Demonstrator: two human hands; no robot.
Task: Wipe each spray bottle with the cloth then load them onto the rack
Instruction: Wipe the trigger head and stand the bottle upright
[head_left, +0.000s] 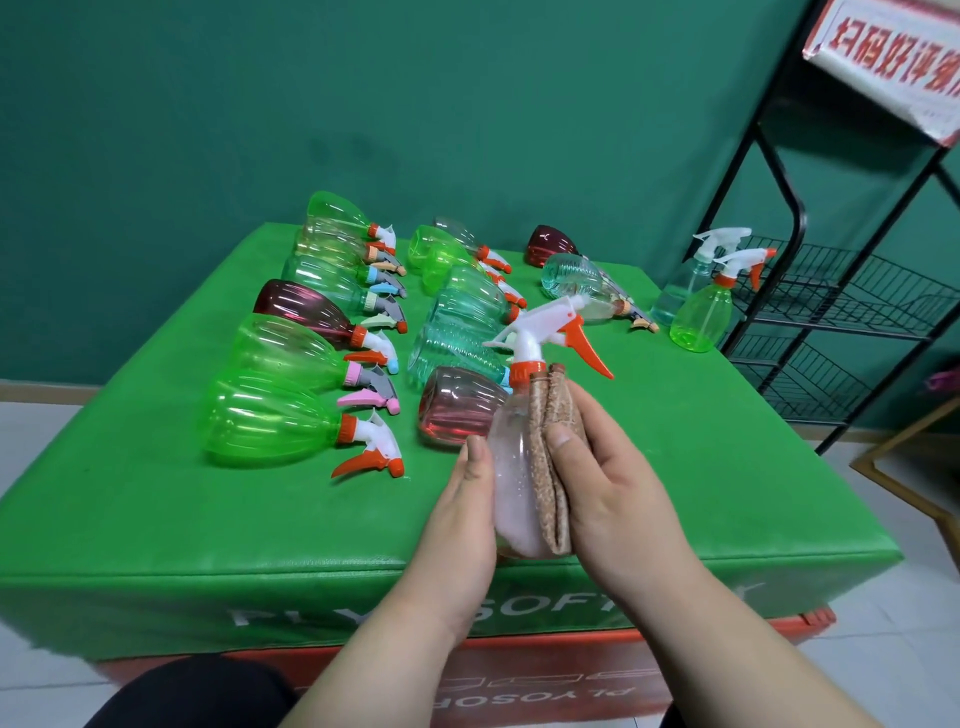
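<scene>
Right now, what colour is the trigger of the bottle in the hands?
Orange trigger, seen in the head view.

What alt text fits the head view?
A left hand holds a clear pinkish plastic spray bottle upright while the right hand presses a folded brown cloth on it. Other spray bottles lie on a green padded table.

A single wide-angle view comes from the person's head. It looks forward and steeply down across a green padded block (701, 493) toward a dark green wall (363, 104). The block's near edge lies close beneath the lens, and both forearms enter from the bottom. A black wire rack (831, 291) is cut off at the right margin.
</scene>
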